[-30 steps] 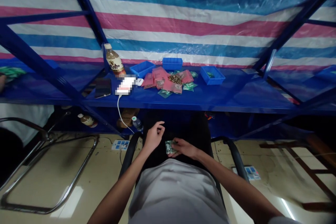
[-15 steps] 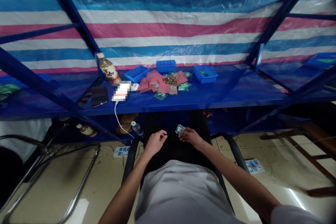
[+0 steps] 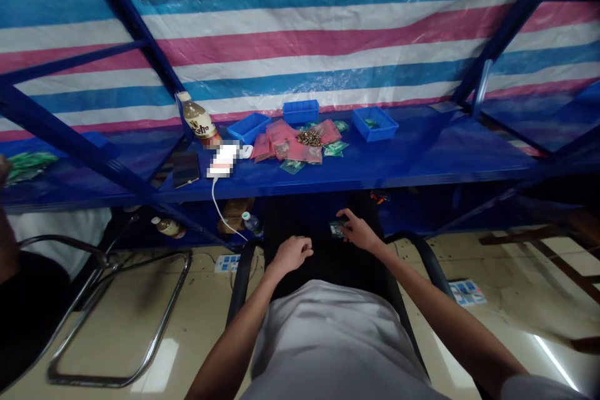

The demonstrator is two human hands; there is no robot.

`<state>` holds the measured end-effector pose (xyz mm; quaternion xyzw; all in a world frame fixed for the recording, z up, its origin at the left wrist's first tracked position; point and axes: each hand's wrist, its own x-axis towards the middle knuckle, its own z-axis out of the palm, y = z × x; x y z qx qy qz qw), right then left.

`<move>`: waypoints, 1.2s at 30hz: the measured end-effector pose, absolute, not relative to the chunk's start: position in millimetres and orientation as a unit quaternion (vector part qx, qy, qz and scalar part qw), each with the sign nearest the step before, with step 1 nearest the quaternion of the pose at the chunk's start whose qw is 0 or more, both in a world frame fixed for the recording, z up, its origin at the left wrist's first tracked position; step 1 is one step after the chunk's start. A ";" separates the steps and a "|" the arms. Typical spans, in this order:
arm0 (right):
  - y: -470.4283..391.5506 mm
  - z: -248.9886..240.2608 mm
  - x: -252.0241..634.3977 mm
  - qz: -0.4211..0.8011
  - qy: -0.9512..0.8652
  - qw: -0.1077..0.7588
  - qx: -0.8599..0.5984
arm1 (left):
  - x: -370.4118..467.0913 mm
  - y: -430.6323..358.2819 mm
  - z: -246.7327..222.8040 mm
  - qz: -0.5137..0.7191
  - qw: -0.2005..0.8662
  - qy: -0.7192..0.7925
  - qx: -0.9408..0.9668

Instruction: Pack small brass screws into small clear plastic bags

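My right hand is above my lap, holding a small clear, greenish plastic packet in its lower fingers; the index finger sticks out past it. My left hand is curled shut near my left thigh, apart from the packet; whatever may be inside it is hidden. On the blue bench in front lies a heap of small brass-coloured metal pieces on red plastic bags. Greenish packets lie around the heap.
Blue bins stand behind the bags. A drink bottle, a dark phone and a pixelated white item with a cable are at the left. Chair armrests flank me. Another person's arm shows at the far left.
My right hand has shifted right with the packet, its index finger now stretched out. My left hand has moved slightly right and lower. The view has turned a little; a person's arm appears at far left.
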<state>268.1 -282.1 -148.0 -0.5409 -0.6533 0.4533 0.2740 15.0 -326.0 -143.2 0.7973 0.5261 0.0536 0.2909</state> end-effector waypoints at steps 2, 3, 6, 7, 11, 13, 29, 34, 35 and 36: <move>-281.8 -147.5 268.0 0.390 -0.733 0.215 -0.514 | 18.4 -326.2 -140.4 0.062 0.255 0.543 0.798; -282.0 -147.8 267.1 0.359 -0.771 0.182 -0.493 | 21.2 -326.7 -140.6 0.063 0.241 0.551 0.797; -285.1 -152.2 262.4 0.312 -0.828 0.126 -0.448 | 31.1 -329.8 -145.5 0.063 0.210 0.571 0.791; -287.0 -154.9 260.8 0.306 -0.834 0.116 -0.445 | 33.9 -330.8 -147.6 0.063 0.203 0.576 0.790; -294.5 -169.0 253.5 0.264 -0.854 0.060 -0.445 | 34.7 -330.2 -154.2 0.055 0.204 0.569 0.795; -295.9 -175.6 248.5 0.247 -0.857 0.037 -0.451 | 30.2 -327.3 -155.9 0.046 0.220 0.550 0.804; -276.3 -163.2 250.8 0.326 -0.812 0.162 -0.457 | 19.7 -317.0 -148.4 0.147 0.290 0.544 0.773; -284.3 -135.5 254.5 0.454 -0.743 0.259 -0.417 | 21.2 -318.7 -133.2 0.252 0.359 0.545 0.715; -288.1 -131.9 253.1 0.516 -0.710 0.272 -0.394 | 22.8 -320.5 -130.3 0.277 0.405 0.533 0.689; -292.1 -129.3 250.9 0.575 -0.675 0.279 -0.370 | 24.6 -322.6 -127.5 0.298 0.458 0.514 0.662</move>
